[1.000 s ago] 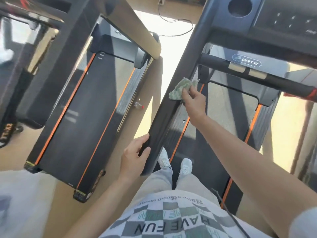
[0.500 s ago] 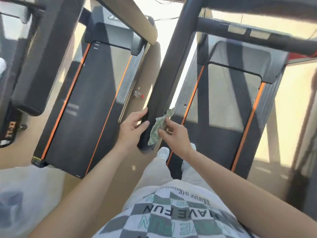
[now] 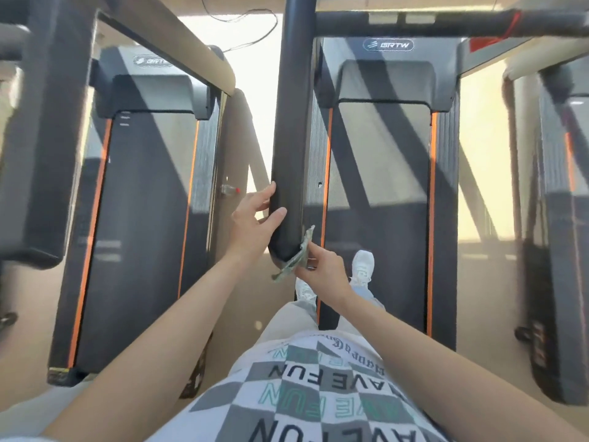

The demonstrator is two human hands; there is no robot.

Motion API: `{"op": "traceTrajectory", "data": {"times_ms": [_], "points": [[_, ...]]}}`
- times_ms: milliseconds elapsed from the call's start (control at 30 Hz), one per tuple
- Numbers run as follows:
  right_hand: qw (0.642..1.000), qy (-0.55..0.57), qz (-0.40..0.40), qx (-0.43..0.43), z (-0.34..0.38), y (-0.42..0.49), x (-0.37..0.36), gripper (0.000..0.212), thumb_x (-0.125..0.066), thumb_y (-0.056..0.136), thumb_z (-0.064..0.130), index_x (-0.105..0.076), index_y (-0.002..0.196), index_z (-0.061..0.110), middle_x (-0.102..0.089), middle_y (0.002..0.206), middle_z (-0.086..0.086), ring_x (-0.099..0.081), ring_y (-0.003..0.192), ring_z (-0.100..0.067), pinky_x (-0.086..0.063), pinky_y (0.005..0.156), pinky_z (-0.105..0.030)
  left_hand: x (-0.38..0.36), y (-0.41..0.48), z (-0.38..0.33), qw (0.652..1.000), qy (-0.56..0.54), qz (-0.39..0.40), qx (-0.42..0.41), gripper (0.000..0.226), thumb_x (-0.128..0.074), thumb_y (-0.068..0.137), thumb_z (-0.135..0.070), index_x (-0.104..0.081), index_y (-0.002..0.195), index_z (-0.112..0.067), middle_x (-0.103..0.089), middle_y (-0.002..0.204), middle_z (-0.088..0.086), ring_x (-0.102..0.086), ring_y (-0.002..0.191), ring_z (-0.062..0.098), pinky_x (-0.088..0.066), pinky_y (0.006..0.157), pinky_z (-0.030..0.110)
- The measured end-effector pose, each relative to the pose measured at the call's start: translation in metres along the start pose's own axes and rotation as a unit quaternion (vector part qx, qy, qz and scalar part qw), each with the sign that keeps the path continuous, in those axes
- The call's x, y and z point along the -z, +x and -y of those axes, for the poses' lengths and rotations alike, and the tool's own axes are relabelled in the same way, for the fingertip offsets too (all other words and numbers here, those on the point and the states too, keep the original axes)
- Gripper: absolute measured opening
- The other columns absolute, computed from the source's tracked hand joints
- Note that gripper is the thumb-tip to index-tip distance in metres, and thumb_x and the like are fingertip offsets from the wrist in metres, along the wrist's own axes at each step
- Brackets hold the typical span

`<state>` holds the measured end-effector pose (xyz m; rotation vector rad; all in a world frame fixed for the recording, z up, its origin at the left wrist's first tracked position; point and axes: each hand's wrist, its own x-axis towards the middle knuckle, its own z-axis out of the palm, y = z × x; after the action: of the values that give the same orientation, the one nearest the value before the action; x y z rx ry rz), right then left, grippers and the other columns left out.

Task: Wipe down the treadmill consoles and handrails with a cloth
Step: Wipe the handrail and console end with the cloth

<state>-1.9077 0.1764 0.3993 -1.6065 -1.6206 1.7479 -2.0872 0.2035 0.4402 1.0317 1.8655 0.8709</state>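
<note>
A black padded handrail (image 3: 291, 129) runs from the top of the view down to its rounded end near the middle. My left hand (image 3: 255, 218) rests against the rail's left side near that end, thumb on top, fingers spread. My right hand (image 3: 322, 266) pinches a pale green cloth (image 3: 294, 258) pressed against the rail's lower right end. A black crossbar (image 3: 446, 22) with two pale pads spans the top right. The console is out of view.
I stand on the treadmill belt (image 3: 379, 193) with orange side stripes; white shoes show below my hands. A second treadmill (image 3: 143, 202) lies to the left, another at the far right (image 3: 561, 218). A cable (image 3: 248, 36) trails on the bright floor between them.
My right hand slid the cloth down the handrail from near the crossbar to the rail's end. My left hand stayed near the end. The camera tilted down and the console left the view.
</note>
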Motion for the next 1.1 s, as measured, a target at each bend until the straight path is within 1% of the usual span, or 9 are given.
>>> {"op": "traceTrajectory", "data": {"times_ms": [133,233,300,433,600,767,867,1000,1100], "points": [[0.999,-0.043,-0.019,-0.012,-0.002,0.001,-0.008,0.022,-0.077,0.081,0.021,-0.074,0.102,0.022,-0.076,0.084,0.010,-0.072,0.078,-0.005,-0.059,0.081,-0.037,0.006,0.003,0.004,1.000,-0.001,0.020,-0.003,0.052,-0.075,0.093,-0.022,-0.059,0.141,-0.032,-0.062,0.129,-0.011,-0.061,0.118,0.006,-0.050,0.098,0.019],[0.999,-0.015,-0.035,-0.005,-0.002,0.001,-0.007,0.026,-0.078,0.081,0.021,-0.074,0.105,0.026,-0.077,0.086,0.010,-0.073,0.082,-0.009,-0.059,0.084,-0.042,0.008,0.004,0.004,1.000,0.001,0.022,-0.001,0.052,-0.076,0.092,-0.024,-0.059,0.141,-0.032,-0.062,0.129,-0.015,-0.061,0.117,0.003,-0.047,0.097,0.015],[0.999,0.019,-0.046,0.018,0.003,0.000,-0.003,0.035,-0.078,0.082,0.019,-0.072,0.115,0.028,-0.077,0.094,0.009,-0.072,0.090,-0.012,-0.059,0.089,-0.042,0.008,0.004,0.002,1.000,0.002,0.017,-0.003,0.053,-0.076,0.092,-0.023,-0.060,0.141,-0.030,-0.062,0.129,-0.014,-0.062,0.116,0.004,-0.045,0.095,0.011],[0.994,0.077,-0.053,0.049,0.024,0.007,0.010,0.054,-0.077,0.087,0.017,-0.061,0.138,0.023,-0.075,0.107,0.011,-0.069,0.104,-0.010,-0.056,0.097,-0.033,0.007,0.004,0.003,1.000,0.009,0.010,-0.008,0.054,-0.078,0.090,-0.023,-0.061,0.140,-0.030,-0.063,0.125,-0.013,-0.063,0.114,0.006,-0.049,0.101,0.025],[0.993,0.063,-0.074,0.072,0.054,0.042,0.027,0.043,-0.068,0.095,0.016,-0.061,0.138,0.018,-0.073,0.114,0.008,-0.066,0.110,-0.006,-0.051,0.098,-0.024,0.009,0.005,0.002,1.000,0.010,0.018,-0.009,0.052,-0.078,0.091,-0.021,-0.061,0.140,-0.031,-0.062,0.124,-0.017,-0.063,0.115,0.006,-0.053,0.103,0.032],[0.996,0.039,-0.065,0.038,0.049,0.046,0.035,0.022,-0.064,0.098,0.017,-0.075,0.115,0.024,-0.076,0.101,0.006,-0.069,0.100,-0.009,-0.054,0.091,-0.026,0.006,0.001,0.000,1.000,0.018,0.019,-0.011,0.051,-0.070,0.096,-0.021,-0.057,0.145,-0.028,-0.060,0.132,-0.012,-0.060,0.119,0.005,-0.044,0.094,0.010],[0.999,-0.008,-0.050,-0.004,0.033,0.032,0.035,0.027,-0.069,0.088,0.010,-0.077,0.110,0.024,-0.075,0.094,0.008,-0.069,0.090,-0.009,-0.054,0.081,-0.022,0.004,0.000,0.000,1.000,0.019,0.015,-0.010,0.050,-0.068,0.097,-0.021,-0.056,0.145,-0.029,-0.060,0.134,-0.011,-0.060,0.119,0.005,-0.046,0.102,0.020],[0.976,-0.176,-0.090,-0.091,0.002,0.029,0.036,0.030,-0.066,0.084,0.011,-0.074,0.111,0.023,-0.072,0.103,0.001,-0.062,0.088,-0.017,-0.046,0.078,-0.026,0.005,0.000,0.000,1.000,0.015,0.018,-0.004,0.050,-0.068,0.098,-0.020,-0.056,0.146,-0.028,-0.060,0.136,-0.010,-0.060,0.121,0.008,-0.044,0.100,0.017],[0.970,-0.175,-0.109,-0.131,-0.012,0.032,0.037,0.028,-0.068,0.086,0.009,-0.072,0.112,0.019,-0.071,0.110,-0.003,-0.062,0.090,-0.018,-0.045,0.072,-0.023,0.003,-0.001,-0.001,1.000,0.010,0.016,0.000,0.050,-0.067,0.098,-0.019,-0.055,0.146,-0.027,-0.059,0.137,-0.009,-0.059,0.122,0.010,-0.047,0.105,0.024]]}}
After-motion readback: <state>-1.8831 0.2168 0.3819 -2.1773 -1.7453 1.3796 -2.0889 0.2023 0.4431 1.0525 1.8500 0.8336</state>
